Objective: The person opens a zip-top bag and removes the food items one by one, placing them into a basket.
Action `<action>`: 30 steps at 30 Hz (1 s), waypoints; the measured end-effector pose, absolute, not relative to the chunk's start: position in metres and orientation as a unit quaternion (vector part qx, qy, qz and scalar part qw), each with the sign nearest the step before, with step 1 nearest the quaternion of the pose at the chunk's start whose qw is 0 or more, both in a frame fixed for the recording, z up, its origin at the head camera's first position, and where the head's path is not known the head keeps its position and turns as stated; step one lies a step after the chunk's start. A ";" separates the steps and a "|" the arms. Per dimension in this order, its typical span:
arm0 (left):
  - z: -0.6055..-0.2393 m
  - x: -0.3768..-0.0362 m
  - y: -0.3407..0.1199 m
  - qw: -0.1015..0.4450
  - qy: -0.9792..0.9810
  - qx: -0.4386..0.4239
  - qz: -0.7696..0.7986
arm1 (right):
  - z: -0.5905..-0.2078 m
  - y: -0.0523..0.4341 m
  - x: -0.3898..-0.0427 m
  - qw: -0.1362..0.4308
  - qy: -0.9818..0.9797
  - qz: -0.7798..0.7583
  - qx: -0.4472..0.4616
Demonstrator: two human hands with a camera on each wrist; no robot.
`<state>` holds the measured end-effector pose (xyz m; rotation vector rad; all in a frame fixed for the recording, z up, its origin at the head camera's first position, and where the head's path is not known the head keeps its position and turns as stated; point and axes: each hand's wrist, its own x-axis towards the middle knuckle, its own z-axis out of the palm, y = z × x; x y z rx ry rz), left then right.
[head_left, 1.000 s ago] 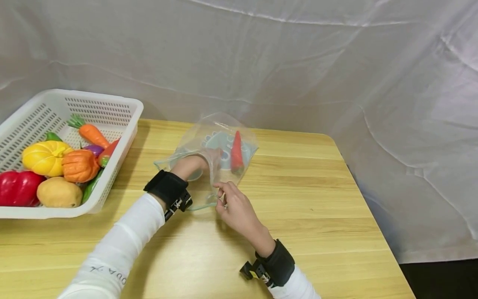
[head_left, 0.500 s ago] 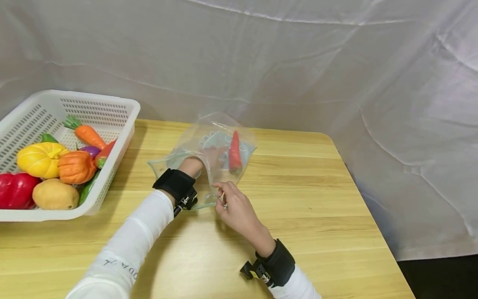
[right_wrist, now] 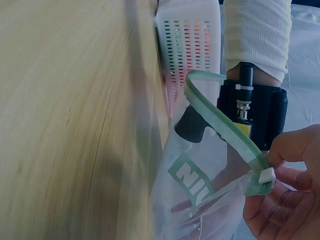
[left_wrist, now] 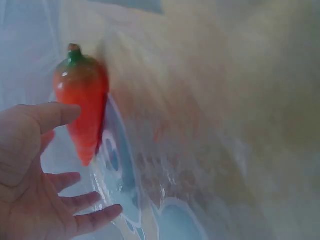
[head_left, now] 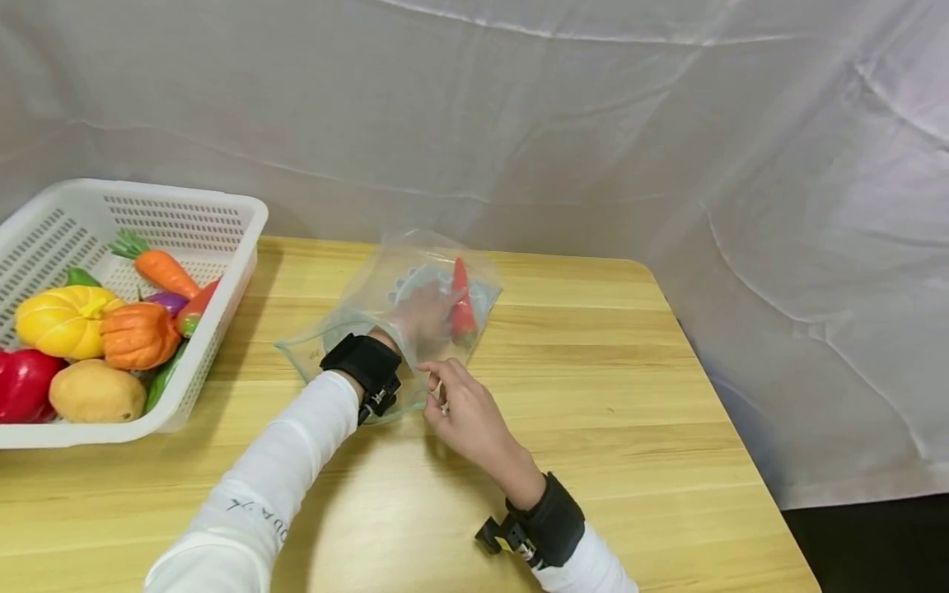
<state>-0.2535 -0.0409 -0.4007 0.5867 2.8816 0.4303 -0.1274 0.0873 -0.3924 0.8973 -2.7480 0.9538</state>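
Inside bag (head_left: 385, 288), left hand (left_wrist: 35, 185) splayed.

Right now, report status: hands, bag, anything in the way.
Left hand inside the clear bag, fingers open beside the red pepper. Right hand pinches the bag's rim. Nothing blocking; basket off left.

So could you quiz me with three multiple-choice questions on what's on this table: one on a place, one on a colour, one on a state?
1. Where is the left hand?
A. inside the clear bag
B. in the basket
C. flat on the table

2. What colour is the toy pepper in the bag?
A. yellow
B. red
C. purple

3. How is the bag's mouth?
A. zipped shut
B. knotted
C. held open

Answers: 1 A, the wrist goes in through the opening. 2 B, red with a green stem. 3 C, the right hand pinches its rim.
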 end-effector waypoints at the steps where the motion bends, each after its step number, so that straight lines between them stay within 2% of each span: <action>1: -0.402 -0.254 -0.040 0.087 0.965 0.199 0.150 | -0.392 0.087 -0.127 0.049 -0.901 0.314 0.296; 11: -0.405 -0.253 -0.030 0.139 0.948 0.231 0.168 | -0.391 0.089 -0.126 0.050 -0.900 0.315 0.297; 17: -0.407 -0.252 -0.028 0.151 0.938 0.254 0.183 | -0.391 0.090 -0.127 0.055 -0.898 0.321 0.295; 24: -0.407 -0.252 -0.029 0.201 0.922 0.257 0.208 | -0.391 0.091 -0.128 0.054 -0.903 0.317 0.285; 30: -0.407 -0.253 -0.033 0.173 0.926 0.275 0.194 | -0.390 0.093 -0.129 0.042 -0.904 0.326 0.274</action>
